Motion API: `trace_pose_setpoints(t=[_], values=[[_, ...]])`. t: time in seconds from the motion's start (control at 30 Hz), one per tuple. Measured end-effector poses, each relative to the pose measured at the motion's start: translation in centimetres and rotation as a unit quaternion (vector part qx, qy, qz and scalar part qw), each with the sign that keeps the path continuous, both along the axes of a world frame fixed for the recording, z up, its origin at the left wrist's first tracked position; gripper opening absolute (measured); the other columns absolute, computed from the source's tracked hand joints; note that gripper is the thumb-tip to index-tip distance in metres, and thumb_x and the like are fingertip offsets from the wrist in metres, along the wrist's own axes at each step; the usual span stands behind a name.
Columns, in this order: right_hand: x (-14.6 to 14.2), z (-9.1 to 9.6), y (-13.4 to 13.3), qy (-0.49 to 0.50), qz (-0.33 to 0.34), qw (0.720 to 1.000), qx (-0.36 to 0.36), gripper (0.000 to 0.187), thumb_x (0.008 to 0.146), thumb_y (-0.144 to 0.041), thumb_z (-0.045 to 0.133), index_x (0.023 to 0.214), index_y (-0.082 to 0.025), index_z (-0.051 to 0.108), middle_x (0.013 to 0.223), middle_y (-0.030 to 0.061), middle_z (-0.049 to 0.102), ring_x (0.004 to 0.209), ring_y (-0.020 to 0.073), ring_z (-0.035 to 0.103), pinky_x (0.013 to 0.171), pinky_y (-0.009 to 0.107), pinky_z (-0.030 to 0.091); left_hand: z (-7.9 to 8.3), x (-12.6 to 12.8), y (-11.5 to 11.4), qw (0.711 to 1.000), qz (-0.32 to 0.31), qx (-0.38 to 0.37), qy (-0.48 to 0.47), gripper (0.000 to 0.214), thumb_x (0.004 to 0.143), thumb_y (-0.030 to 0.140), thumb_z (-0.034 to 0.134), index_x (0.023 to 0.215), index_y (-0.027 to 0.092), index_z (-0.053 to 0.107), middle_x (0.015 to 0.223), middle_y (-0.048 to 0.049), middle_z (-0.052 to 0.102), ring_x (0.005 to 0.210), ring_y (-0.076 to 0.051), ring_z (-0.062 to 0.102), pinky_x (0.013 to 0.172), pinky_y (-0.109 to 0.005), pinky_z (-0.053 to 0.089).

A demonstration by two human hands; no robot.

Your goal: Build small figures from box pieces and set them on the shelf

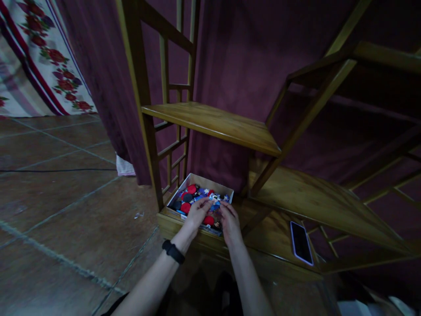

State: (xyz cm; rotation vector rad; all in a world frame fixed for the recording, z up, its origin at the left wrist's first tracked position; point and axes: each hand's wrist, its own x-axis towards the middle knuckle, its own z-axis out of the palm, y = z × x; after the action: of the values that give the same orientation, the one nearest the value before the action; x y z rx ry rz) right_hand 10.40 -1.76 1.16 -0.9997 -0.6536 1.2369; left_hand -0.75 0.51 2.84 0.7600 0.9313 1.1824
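Observation:
Over a shallow white cardboard box (210,181), both hands meet at a small blue-and-white figure-like piece (215,199). My left hand (197,211), with a black band on its wrist, pinches the piece from the left. On its other side, the fingers of my right hand (229,218) are closed at the piece's edge. Several small colourful pieces fill the box, among them a red disc (185,207) and a dark disc (187,198). The piece is too small to name exactly, and my hands cover part of the box.
The box stands on the bottom board of a wooden shelf unit (213,125). A phone (301,242) with a pale purple edge lies to the right. Purple curtain (230,66) hangs behind. At left are floor tiles (66,206), a thin cable and a floral cloth (55,57).

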Motion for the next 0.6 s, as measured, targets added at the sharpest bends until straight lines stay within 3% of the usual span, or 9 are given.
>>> trace_pose_setpoints(t=[0.17,0.37,0.6], values=[[-0.8,0.6,-0.6,-0.101,0.021,0.994,0.042,0.024,0.07,-0.037,0.063,0.087,-0.021,0.065,0.094,0.0021,0.065,0.079,0.0155,0.06,0.07,0.028,0.05,0.0,-0.8,0.9,0.986,0.027,-0.113,-0.116,0.004,0.077,0.018,0.06,0.078,0.014,0.06,0.071,-0.0028,0.064,0.06,-0.011,0.06,0.057,-0.021,0.049],[-0.7,1.2,-1.0,-0.155,0.012,0.986,0.062,0.024,0.076,-0.037,0.056,0.089,-0.02,0.065,0.077,0.0012,0.064,0.069,0.0141,0.057,0.067,0.026,0.048,0.3,-1.8,1.5,0.956,-0.041,-0.163,-0.241,0.019,0.086,0.018,0.043,0.087,0.01,0.06,0.07,-0.0062,0.064,0.051,-0.008,0.056,0.047,-0.017,0.045],[-0.5,1.1,-0.8,-0.154,-0.002,0.986,0.059,0.022,0.075,-0.036,0.056,0.087,-0.021,0.065,0.086,0.0015,0.065,0.073,0.0154,0.057,0.068,0.028,0.048,0.4,-1.2,1.5,0.962,-0.046,-0.15,-0.222,0.017,0.085,0.019,0.046,0.087,0.011,0.061,0.069,-0.006,0.065,0.051,-0.009,0.058,0.051,-0.018,0.048]])
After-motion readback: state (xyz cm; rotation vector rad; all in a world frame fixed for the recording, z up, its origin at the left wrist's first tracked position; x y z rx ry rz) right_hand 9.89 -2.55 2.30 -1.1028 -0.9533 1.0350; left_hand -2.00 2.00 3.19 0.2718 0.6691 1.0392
